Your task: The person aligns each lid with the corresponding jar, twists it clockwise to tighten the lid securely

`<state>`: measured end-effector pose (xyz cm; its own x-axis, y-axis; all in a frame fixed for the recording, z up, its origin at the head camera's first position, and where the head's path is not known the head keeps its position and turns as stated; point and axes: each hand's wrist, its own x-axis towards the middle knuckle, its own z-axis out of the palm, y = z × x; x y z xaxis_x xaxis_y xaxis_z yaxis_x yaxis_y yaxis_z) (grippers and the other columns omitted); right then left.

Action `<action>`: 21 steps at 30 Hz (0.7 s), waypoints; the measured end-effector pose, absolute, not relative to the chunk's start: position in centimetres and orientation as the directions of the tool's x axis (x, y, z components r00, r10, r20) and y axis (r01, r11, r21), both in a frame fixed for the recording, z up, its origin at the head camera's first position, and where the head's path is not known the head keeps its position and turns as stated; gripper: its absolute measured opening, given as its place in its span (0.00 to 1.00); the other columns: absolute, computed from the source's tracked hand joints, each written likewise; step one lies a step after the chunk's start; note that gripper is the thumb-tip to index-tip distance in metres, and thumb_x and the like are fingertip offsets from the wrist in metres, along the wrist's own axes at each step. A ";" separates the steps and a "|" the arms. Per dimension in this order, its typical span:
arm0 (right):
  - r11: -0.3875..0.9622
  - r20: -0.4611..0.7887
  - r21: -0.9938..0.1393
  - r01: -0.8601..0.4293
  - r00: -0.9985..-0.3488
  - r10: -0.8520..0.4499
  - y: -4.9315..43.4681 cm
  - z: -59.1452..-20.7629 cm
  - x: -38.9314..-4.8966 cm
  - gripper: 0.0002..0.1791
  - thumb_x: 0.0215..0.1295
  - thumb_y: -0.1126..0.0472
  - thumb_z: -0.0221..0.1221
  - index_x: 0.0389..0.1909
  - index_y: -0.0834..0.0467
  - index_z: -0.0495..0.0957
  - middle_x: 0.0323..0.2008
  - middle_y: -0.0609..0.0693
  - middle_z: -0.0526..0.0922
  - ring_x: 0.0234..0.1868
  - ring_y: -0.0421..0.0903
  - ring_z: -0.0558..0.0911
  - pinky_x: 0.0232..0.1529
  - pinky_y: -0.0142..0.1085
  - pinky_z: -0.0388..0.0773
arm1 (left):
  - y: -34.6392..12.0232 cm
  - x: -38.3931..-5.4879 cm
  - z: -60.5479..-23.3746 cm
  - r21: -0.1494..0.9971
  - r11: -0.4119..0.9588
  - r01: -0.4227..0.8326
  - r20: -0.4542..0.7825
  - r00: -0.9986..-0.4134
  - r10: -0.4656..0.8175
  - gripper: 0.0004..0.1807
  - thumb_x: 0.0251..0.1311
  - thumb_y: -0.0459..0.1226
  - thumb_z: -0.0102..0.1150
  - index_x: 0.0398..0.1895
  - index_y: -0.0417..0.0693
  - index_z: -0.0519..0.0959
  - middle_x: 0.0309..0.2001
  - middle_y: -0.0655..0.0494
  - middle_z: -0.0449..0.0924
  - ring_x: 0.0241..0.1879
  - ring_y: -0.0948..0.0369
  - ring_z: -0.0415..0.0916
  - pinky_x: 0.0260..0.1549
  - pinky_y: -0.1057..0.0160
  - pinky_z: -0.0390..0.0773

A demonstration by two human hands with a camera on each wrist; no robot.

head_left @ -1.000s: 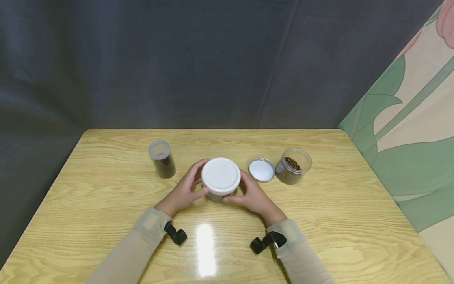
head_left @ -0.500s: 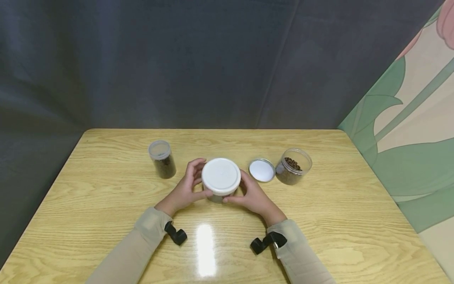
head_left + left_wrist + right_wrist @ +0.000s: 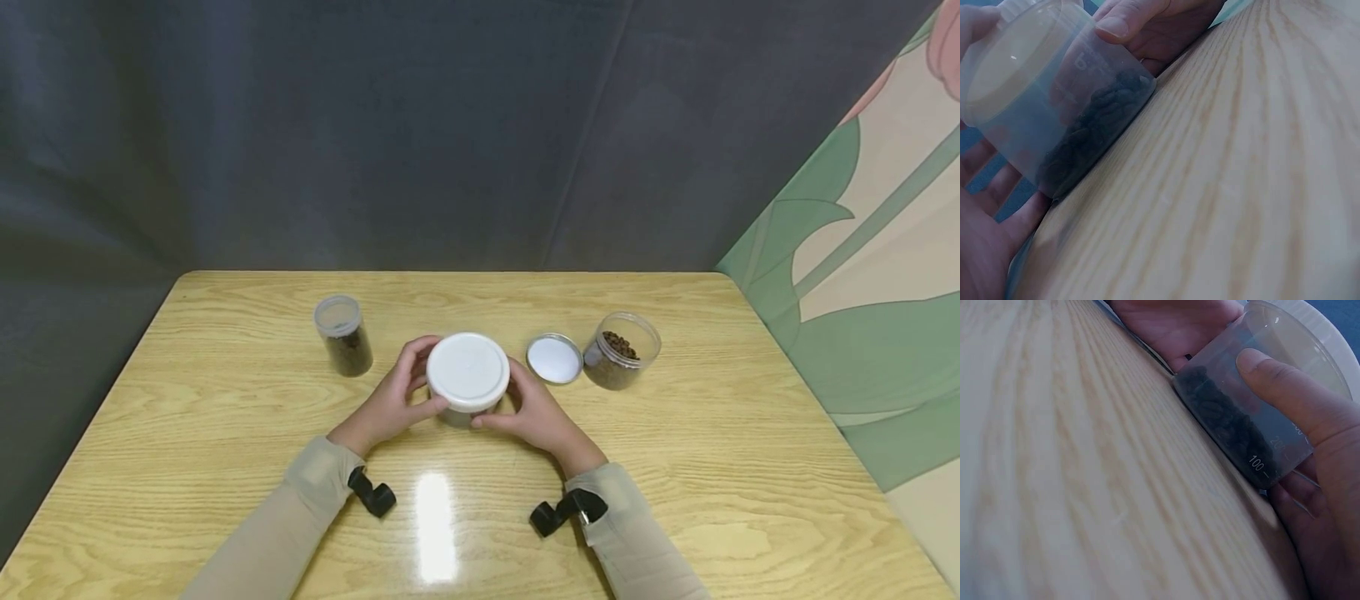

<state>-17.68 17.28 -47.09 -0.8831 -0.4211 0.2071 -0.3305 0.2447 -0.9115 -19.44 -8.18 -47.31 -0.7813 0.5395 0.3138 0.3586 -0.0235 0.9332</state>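
Observation:
A clear plastic jar [image 3: 1229, 406] with a white lid [image 3: 468, 369] stands on the table between my hands. Dark pellets [image 3: 1097, 122] lie in its bottom, and measuring marks show on its wall. My left hand [image 3: 393, 398] curves round the lid's left side, its thumb on the rim; in the left wrist view its lower fingers spread beside the jar. With thumb and fingers, my right hand [image 3: 534, 408] grips the jar's body below the lid. The far fingers are partly hidden behind the jar.
On the right, an uncapped clear jar [image 3: 611, 369] holds brown pellets. A round lid [image 3: 554, 359], white inside, lies next to it. A taller jar [image 3: 349, 350] of dark bits stands at the left. Dark curtain [image 3: 420, 142] hangs behind the wooden table [image 3: 675, 467].
Half a second ago my left fingers stood slightly away from the lid; now they are back round its edge. The left thumb has shifted a little along the rim. My right hand stays put.

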 end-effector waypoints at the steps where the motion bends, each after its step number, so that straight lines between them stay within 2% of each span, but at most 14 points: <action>1: 0.242 0.208 -0.912 -0.332 -0.882 -0.423 17.3 -47.1 -17.7 0.52 0.49 0.67 0.78 0.75 0.57 0.63 0.72 0.54 0.68 0.74 0.53 0.65 0.74 0.49 0.59 | -8.2 -19.5 -47.3 0.930 -0.023 0.366 0.319 -0.777 0.543 0.44 0.68 0.42 0.66 0.77 0.44 0.50 0.74 0.40 0.55 0.73 0.44 0.59 0.69 0.57 0.67; 5: 0.238 0.205 -0.914 -0.328 -0.881 -0.426 17.3 -47.1 -17.7 0.52 0.48 0.68 0.78 0.75 0.57 0.63 0.72 0.53 0.68 0.74 0.52 0.65 0.74 0.47 0.59 | -8.3 -19.5 -47.4 0.921 -0.028 0.388 0.336 -0.759 0.558 0.41 0.72 0.40 0.60 0.79 0.42 0.48 0.75 0.39 0.55 0.74 0.44 0.57 0.70 0.54 0.65; 9: 0.244 0.202 -0.914 -0.325 -0.884 -0.421 17.2 -47.1 -17.7 0.52 0.47 0.68 0.79 0.74 0.58 0.63 0.72 0.53 0.68 0.74 0.51 0.65 0.75 0.46 0.59 | -8.4 -19.6 -47.5 0.921 -0.035 0.388 0.339 -0.753 0.564 0.40 0.75 0.42 0.55 0.80 0.42 0.47 0.76 0.38 0.54 0.74 0.44 0.56 0.71 0.56 0.62; 13: 0.242 0.194 -0.917 -0.316 -0.886 -0.420 17.1 -46.9 -17.6 0.52 0.48 0.68 0.79 0.74 0.58 0.63 0.72 0.54 0.68 0.74 0.52 0.64 0.75 0.47 0.58 | -8.4 -19.6 -47.5 0.931 -0.045 0.362 0.324 -0.763 0.559 0.44 0.72 0.47 0.59 0.80 0.44 0.45 0.74 0.37 0.54 0.73 0.43 0.57 0.70 0.60 0.64; 19: 0.250 0.178 -0.920 -0.301 -0.891 -0.418 17.2 -46.8 -17.6 0.52 0.48 0.68 0.78 0.75 0.57 0.63 0.72 0.52 0.68 0.74 0.50 0.64 0.75 0.46 0.57 | -8.3 -19.5 -47.5 0.938 -0.025 0.347 0.305 -0.786 0.538 0.51 0.63 0.53 0.68 0.75 0.44 0.46 0.72 0.38 0.56 0.71 0.42 0.59 0.69 0.55 0.66; 21: 0.251 0.180 -0.919 -0.303 -0.891 -0.417 17.2 -46.9 -17.6 0.52 0.48 0.68 0.78 0.75 0.57 0.62 0.72 0.52 0.68 0.74 0.50 0.64 0.75 0.46 0.57 | -8.3 -19.5 -47.4 0.937 -0.026 0.348 0.307 -0.789 0.532 0.51 0.62 0.53 0.69 0.74 0.43 0.47 0.71 0.38 0.57 0.70 0.43 0.60 0.68 0.56 0.67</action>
<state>-17.61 17.20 -46.86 -0.8908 -0.4173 0.1799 -0.3034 0.2514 -0.9191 -19.46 -8.27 -47.45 -0.7892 0.5317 0.3074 0.3477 -0.0257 0.9372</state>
